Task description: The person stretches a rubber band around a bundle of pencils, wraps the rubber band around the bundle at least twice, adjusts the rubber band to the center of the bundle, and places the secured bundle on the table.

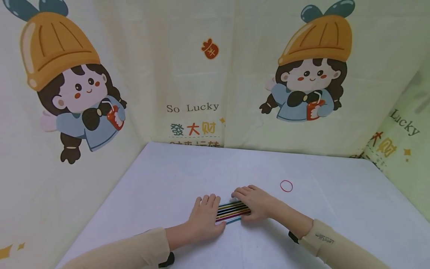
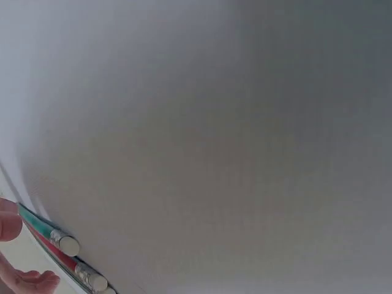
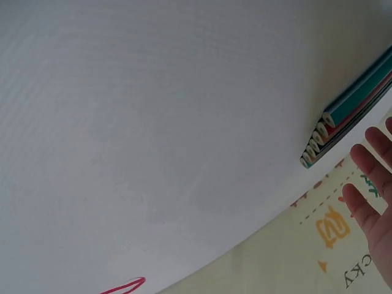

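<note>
Several pencils point(image 1: 233, 211) lie side by side on the white table, in dark, yellow, red and teal colours. Across their left end rests my left hand point(image 1: 205, 218), fingers straight and pointing away, thumb beside the nearest teal pencil point(image 1: 234, 220). My right hand point(image 1: 256, 203) covers the other end with its fingers spread over the row. In the left wrist view, the ends of a teal pencil point(image 2: 37, 222) and a red pencil point(image 2: 60, 254) show metal bands. The right wrist view shows sharpless flat ends and the spread fingers point(image 3: 367, 165) of my right hand.
A thin red loop point(image 1: 286, 191) lies on the white table point(image 1: 161, 183) beyond my right forearm. A cream cloth point(image 1: 188, 74) printed with cartoon figures and lettering stands upright behind the table and along its sides.
</note>
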Available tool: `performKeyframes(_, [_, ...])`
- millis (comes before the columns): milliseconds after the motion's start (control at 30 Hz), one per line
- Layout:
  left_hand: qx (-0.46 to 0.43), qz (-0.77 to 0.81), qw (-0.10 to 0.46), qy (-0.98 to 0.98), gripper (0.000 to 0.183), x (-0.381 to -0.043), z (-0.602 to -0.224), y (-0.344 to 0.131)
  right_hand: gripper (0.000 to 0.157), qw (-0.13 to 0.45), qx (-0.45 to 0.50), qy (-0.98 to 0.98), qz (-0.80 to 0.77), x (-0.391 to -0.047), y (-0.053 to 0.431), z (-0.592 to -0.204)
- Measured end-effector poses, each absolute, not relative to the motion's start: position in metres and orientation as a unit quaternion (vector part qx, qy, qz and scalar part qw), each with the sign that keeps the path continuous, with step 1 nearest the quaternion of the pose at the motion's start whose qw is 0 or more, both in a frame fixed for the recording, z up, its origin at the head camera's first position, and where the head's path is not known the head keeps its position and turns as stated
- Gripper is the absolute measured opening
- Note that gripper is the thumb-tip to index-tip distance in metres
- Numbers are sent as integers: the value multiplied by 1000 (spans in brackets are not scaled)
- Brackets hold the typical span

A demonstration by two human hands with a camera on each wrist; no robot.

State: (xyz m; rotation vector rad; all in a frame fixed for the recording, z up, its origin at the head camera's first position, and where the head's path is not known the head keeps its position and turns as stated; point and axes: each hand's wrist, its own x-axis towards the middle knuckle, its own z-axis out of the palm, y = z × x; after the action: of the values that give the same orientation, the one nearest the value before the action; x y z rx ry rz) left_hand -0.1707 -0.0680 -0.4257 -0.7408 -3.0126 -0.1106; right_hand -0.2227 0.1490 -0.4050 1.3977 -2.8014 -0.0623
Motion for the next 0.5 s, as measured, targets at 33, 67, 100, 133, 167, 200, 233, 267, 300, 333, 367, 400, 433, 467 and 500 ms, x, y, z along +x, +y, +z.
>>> performKeyframes(33, [-245,-19,17,-969,73,-171,-427,-67,60,4,450,-893,-25,-222,147,-406])
performKeyframes(67, [-252,-5,17,-968,73,-171,-428,-66,60,2,453,-891,-31,-222,144,-406])
performKeyframes(100, [-257,11,16,-966,73,-171,-428,-65,60,2,456,-889,-39,-222,143,-407])
performKeyframes(133, [-262,25,17,-965,73,-172,-429,-65,60,4,460,-887,-45,-222,141,-407])
performKeyframes(167, [-266,38,16,-963,72,-172,-429,-64,60,4,462,-886,-51,-222,140,-407])
performKeyframes(200, [-269,47,15,-962,72,-171,-429,-64,59,5,463,-885,-55,-222,139,-408])
performKeyframes(233, [-272,55,15,-961,71,-171,-429,-64,59,5,464,-884,-60,-222,139,-409])
performKeyframes(267, [-274,60,14,-960,71,-172,-428,-63,59,6,464,-884,-63,-223,138,-410])
performKeyframes(300, [-275,67,14,-959,71,-172,-429,-63,58,6,464,-884,-66,-223,138,-411])
performKeyframes(333, [-277,72,15,-958,71,-173,-429,-62,57,7,463,-884,-66,-223,137,-412])
performKeyframes(367, [-278,77,16,-957,71,-173,-428,-62,56,7,463,-884,-67,-223,137,-413])
performKeyframes(400, [-280,84,19,-956,70,-174,-428,-62,55,9,464,-883,-67,-223,137,-413])
performKeyframes(433, [-281,90,22,-955,69,-175,-429,-61,55,9,463,-884,-68,-222,136,-414])
performKeyframes(467, [-282,96,25,-954,68,-175,-429,-61,54,10,463,-884,-68,-222,136,-414])
performKeyframes(500, [-285,105,28,-952,67,-176,-429,-61,53,12,463,-884,-67,-221,135,-415])
